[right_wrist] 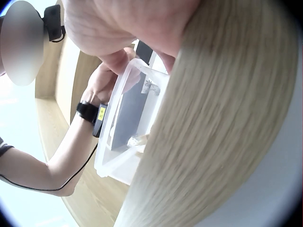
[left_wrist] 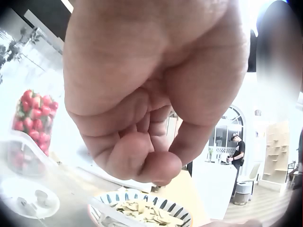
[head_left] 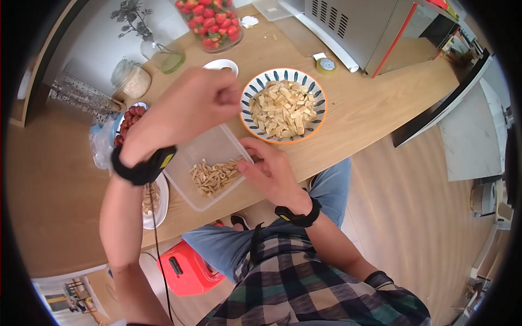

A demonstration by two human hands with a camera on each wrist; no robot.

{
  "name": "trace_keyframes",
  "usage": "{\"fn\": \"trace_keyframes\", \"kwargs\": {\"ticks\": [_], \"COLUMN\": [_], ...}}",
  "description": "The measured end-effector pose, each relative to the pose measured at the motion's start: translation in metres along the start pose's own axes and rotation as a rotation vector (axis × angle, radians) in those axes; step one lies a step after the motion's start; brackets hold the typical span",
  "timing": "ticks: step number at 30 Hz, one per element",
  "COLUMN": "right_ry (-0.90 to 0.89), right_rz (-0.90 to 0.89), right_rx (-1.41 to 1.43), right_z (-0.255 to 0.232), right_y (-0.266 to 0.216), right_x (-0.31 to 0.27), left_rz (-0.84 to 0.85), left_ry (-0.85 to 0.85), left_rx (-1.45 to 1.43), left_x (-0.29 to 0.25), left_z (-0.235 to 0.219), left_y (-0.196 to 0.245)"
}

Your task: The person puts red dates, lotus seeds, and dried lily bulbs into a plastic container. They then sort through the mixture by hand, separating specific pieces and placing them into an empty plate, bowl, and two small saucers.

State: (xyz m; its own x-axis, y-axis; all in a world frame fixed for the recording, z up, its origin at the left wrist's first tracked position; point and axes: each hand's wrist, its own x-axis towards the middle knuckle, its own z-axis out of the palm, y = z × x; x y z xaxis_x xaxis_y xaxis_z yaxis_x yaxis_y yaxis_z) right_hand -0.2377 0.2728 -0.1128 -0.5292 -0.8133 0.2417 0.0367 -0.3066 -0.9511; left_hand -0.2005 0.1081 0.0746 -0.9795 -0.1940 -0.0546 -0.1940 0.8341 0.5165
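Note:
My left hand [head_left: 201, 100] hangs over a clear plastic box [head_left: 184, 162], its fingers curled toward the patterned bowl [head_left: 322, 103]. In the left wrist view the fingertips [left_wrist: 163, 166] come together, with nothing visible between them. Short tan dried pieces [head_left: 215, 176] lie in a heap at the near end of the box. At the box's right side my right hand [head_left: 274, 171] grips the rim between thumb and fingers. Pale dried slices [head_left: 285, 108] fill the bowl, which has blue-green dabs inside and an orange rim.
A jar of strawberries [head_left: 212, 24] and a small white dish [head_left: 228, 63] are behind. Left stand a glass vase [head_left: 163, 57], lidded jar [head_left: 133, 81], dark red fruit [head_left: 130, 118] and white plate [head_left: 164, 202]. Tape [head_left: 325, 66] lies near a grey appliance [head_left: 348, 30].

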Motion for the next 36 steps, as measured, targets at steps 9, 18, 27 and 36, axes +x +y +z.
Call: {"fn": "trace_keyframes", "kwargs": {"ticks": [9, 18, 27, 36], "right_ry": [-0.046, -0.095, -0.115, -0.099], "right_rz": [0.023, 0.038, 0.043, 0.072], "right_rx": [0.121, 0.152, 0.146, 0.144], "right_z": [-0.002, -0.004, -0.003, -0.004], "right_y": [0.002, 0.002, -0.004, 0.0], "right_x": [-0.001, -0.002, 0.0, 0.0], "left_rz": [-0.123, 0.065, 0.133, -0.321], "left_ry": [0.197, -0.303, -0.291, -0.058], "left_rx": [-0.249, 0.268, 0.272, -0.333], "left_x": [-0.038, -0.109, -0.108, -0.104], "left_z": [-0.003, 0.044, 0.058, 0.037], "left_y": [0.001, -0.032, -0.047, -0.046]}}
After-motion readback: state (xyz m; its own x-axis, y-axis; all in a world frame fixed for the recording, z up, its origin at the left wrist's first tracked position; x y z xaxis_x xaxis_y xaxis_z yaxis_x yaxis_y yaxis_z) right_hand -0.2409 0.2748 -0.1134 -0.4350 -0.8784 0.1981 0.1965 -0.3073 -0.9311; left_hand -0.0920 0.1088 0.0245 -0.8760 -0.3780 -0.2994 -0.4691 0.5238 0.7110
